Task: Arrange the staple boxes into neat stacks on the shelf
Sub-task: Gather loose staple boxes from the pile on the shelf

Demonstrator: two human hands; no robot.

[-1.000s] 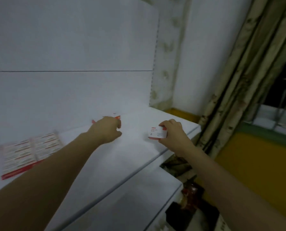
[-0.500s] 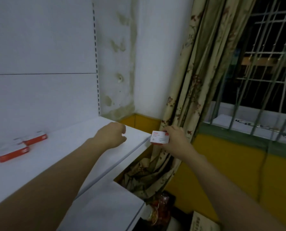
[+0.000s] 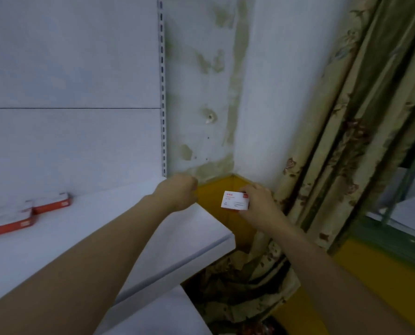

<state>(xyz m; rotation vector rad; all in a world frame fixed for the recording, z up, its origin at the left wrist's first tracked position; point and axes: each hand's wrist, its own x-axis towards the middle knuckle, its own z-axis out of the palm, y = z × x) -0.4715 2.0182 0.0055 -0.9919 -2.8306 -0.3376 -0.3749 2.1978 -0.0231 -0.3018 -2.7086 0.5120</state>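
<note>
My right hand (image 3: 257, 206) grips a small white staple box (image 3: 234, 200) with red print, held in the air past the right end of the white shelf (image 3: 105, 238). My left hand (image 3: 177, 193) hovers over the shelf's far right corner with its fingers curled and nothing visible in it. Two white and red staple boxes lie flat on the shelf at the left: one near the back panel (image 3: 53, 203), one nearer the front (image 3: 10, 223). They touch at a corner and sit askew.
A lower white shelf (image 3: 158, 310) juts out beneath. A slotted upright (image 3: 163, 93) marks the shelf's right end. Beyond it are a stained wall corner with a yellow base (image 3: 216, 189), a flowered curtain (image 3: 334, 141) and a window ledge (image 3: 409, 209) at the right.
My view has swung right, so the shelved boxes drifted left in the frame. My left hand let go of the boxes it touched. My right hand keeps the box, now beyond the shelf's end.
</note>
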